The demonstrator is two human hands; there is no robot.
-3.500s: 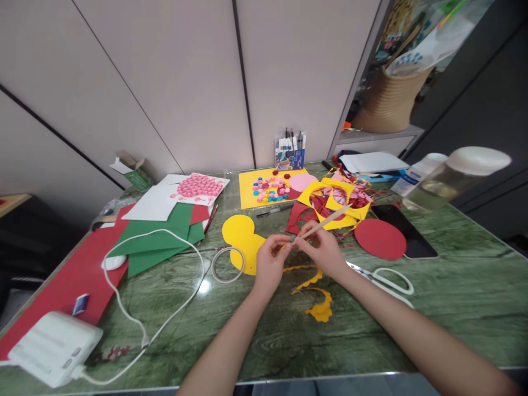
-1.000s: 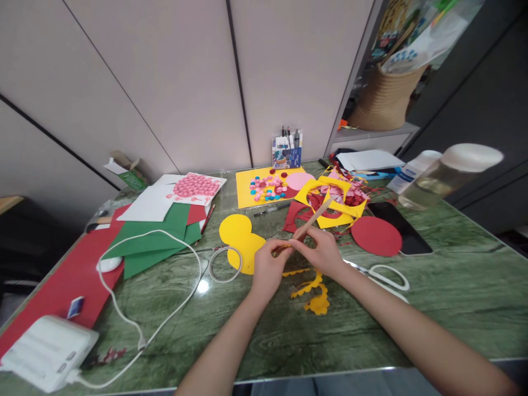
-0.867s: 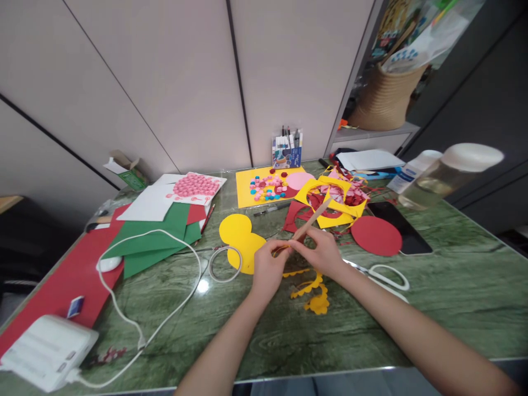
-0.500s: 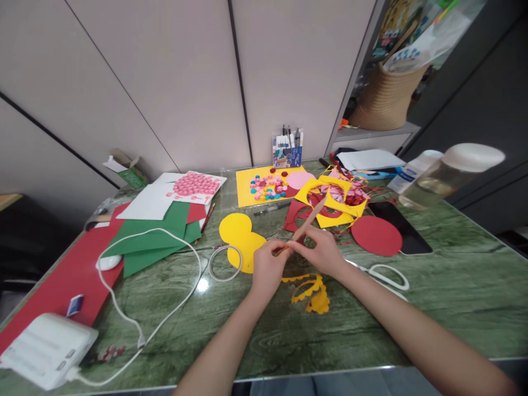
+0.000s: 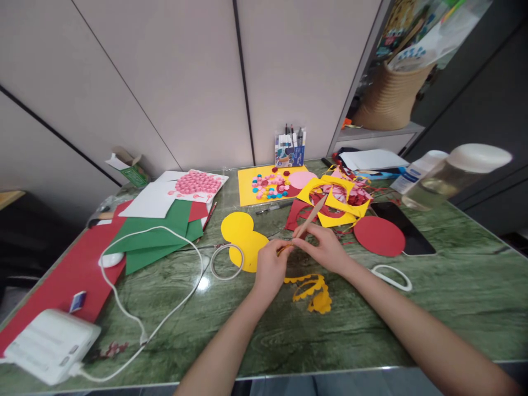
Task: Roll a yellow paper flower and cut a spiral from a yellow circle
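Note:
Both hands meet over the middle of the green marble table (image 5: 454, 308). My right hand (image 5: 325, 250) pinches a thin wooden stick (image 5: 312, 214) that points up and to the right. My left hand (image 5: 270, 264) pinches the end of a yellow scalloped paper strip (image 5: 311, 289) against the lower end of the stick. The rest of the strip lies curled on the table just below my hands. A yellow cut-out of two joined circles (image 5: 243, 239) lies left of my left hand.
White-handled scissors (image 5: 391, 276) lie right of my right arm, beside a red paper disc (image 5: 379, 236) and a dark tablet (image 5: 406, 234). Yellow and red offcuts (image 5: 334, 201), green sheets (image 5: 157, 236), a red sheet (image 5: 66, 275), a white cable (image 5: 165, 308), a white device (image 5: 49, 344) and a jar (image 5: 454, 176) surround the hands.
The stick has tilted more upright and the hands have turned slightly. The loose part of the yellow strip has drawn closer into a tighter curl under the hands.

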